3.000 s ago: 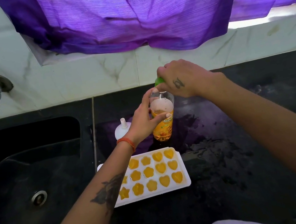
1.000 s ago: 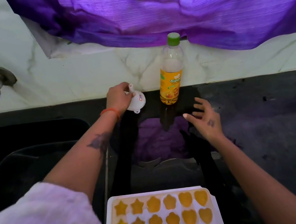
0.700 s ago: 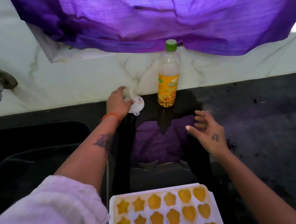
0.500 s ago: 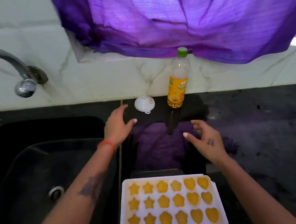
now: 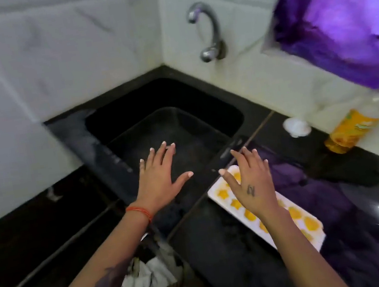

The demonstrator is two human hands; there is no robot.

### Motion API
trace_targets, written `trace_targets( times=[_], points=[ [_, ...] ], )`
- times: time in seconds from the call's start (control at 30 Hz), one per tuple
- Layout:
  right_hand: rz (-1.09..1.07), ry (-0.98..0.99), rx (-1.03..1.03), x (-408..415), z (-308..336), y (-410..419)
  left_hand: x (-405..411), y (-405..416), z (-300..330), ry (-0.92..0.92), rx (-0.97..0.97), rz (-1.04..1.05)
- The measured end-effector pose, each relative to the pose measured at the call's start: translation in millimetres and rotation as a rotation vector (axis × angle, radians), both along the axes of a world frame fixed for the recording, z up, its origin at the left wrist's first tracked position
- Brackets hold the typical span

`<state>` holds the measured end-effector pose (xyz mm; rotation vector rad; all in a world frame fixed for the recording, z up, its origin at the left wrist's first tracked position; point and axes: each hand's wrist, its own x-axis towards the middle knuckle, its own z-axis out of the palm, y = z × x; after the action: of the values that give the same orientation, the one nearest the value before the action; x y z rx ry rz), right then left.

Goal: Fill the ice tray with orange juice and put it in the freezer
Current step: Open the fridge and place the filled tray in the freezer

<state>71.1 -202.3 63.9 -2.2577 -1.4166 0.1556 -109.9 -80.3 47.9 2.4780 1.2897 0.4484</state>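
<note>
The white ice tray [image 5: 294, 231] lies on the black counter, its star and heart cells full of orange juice. My right hand [image 5: 249, 183] hovers over the tray's far end with fingers spread, holding nothing. My left hand [image 5: 162, 180] is spread flat above the sink's near edge, also holding nothing. The orange juice bottle [image 5: 352, 130] with a green cap stands against the back wall at the right, blurred. A white funnel [image 5: 296, 126] sits upside down beside it.
A black sink [image 5: 165, 124] fills the corner, with a chrome tap [image 5: 205, 29] on the tiled wall above it. A purple curtain [image 5: 342, 17] hangs at the upper right. The black counter [image 5: 227, 249] shows purple reflections.
The view has swung to the left and the sink corner now fills it. Both hands have drawn back from the funnel and bottle and now hover, spread, near the tray and sink.
</note>
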Motion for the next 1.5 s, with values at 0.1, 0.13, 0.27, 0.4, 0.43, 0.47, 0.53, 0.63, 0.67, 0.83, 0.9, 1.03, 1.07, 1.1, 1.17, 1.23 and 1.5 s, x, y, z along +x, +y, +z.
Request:
trace_targets(
  times=[0.1, 0.13, 0.27, 0.4, 0.43, 0.47, 0.53, 0.63, 0.67, 0.83, 0.9, 1.03, 1.07, 1.1, 1.17, 1.23, 1.5],
  points=[
    [0.157, 0.006, -0.005, -51.5, 2.7, 9.0, -66.4, -27.6, -5.9, 0.033, -0.007, 0.169],
    [0.213, 0.011, -0.009, -68.1, 2.7, 11.4, -87.4, -36.4, -8.3, 0.029, -0.012, 0.223],
    [0.437, 0.039, -0.033, -138.3, -2.5, 21.9, -173.4, -74.5, -21.9, -0.012, -0.06, 0.456],
    [0.679, 0.049, -0.121, -218.5, -11.9, 23.3, -265.0, -126.5, -38.4, -0.04, -0.146, 0.699],
    [0.739, 0.052, -0.15, -239.8, -15.3, 22.5, -290.1, -142.0, -43.2, -0.046, -0.165, 0.766],
    [0.792, 0.048, -0.183, -261.1, -19.5, 21.5, -315.5, -158.4, -48.6, -0.043, -0.184, 0.83],
    [0.899, 0.015, -0.261, -304.7, -27.8, 19.3, -366.1, -192.8, -60.3, -0.02, -0.235, 0.945],
    [1.069, -0.037, -0.402, -376.7, -36.1, 12.0, -441.9, -246.4, -76.0, 0.009, -0.334, 1.082],
    [1.119, -0.037, -0.445, -401.6, -36.9, 7.8, -466.8, -264.5, -80.6, 0.012, -0.374, 1.117],
    [1.324, -0.044, -0.517, -526.1, -37.5, -28.5, -582.5, -354.7, -93.3, -0.065, -0.455, 1.38],
    [1.437, -0.085, -0.494, -578.1, -35.9, -45.3, -621.0, -386.4, -90.7, -0.125, -0.379, 1.53],
    [1.682, -0.183, -0.439, -685.1, -21.4, -85.4, -679.7, -441.2, -72.9, -0.192, -0.162, 1.81],
    [1.747, -0.223, -0.413, -712.3, -15.9, -97.1, -691.5, -453.9, -68.6, -0.211, -0.123, 1.865],
    [1.818, -0.249, -0.384, -739.4, -9.6, -109.8, -702.4, -466.2, -65.4, -0.232, -0.101, 1.907],
    [1.975, -0.238, -0.323, -793.0, 6.1, -138.4, -721.3, -489.6, -61.1, -0.273, -0.083, 1.972],
    [2.113, -0.17, -0.272, -843.8, 23.7, -169.3, -737.3, -508.9, -57.5, -0.311, -0.049, 2.031],
    [1.837, 0.288, -0.122, -967.7, 59.0, -264.0, -787.1, -534.4, -36.5, -0.44, 0.102, 2.063]
  ],
)
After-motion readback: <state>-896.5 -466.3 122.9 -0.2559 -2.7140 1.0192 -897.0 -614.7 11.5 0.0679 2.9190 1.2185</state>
